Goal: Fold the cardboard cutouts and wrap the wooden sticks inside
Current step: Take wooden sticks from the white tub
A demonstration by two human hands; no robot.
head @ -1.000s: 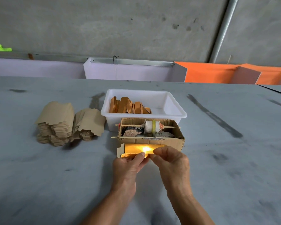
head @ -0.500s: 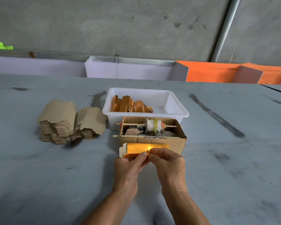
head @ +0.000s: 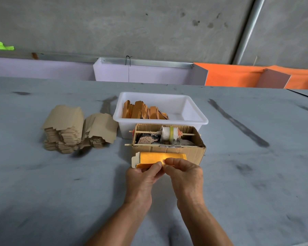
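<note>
**Gold-lined cutout folded at the workbench**

On the grey surface, a white tub of wooden sticks is seen behind an open cardboard box, with a stack of flat cutouts to the left. The folding step is judged to be in hand: one gold-faced cutout is held just before the box (no stick can be made out inside it). Its near edge is pinched by the left hand and the right hand, fingers curled, thumbs nearly meeting. A firm crease is called for next, then a stick from the tub.
</note>
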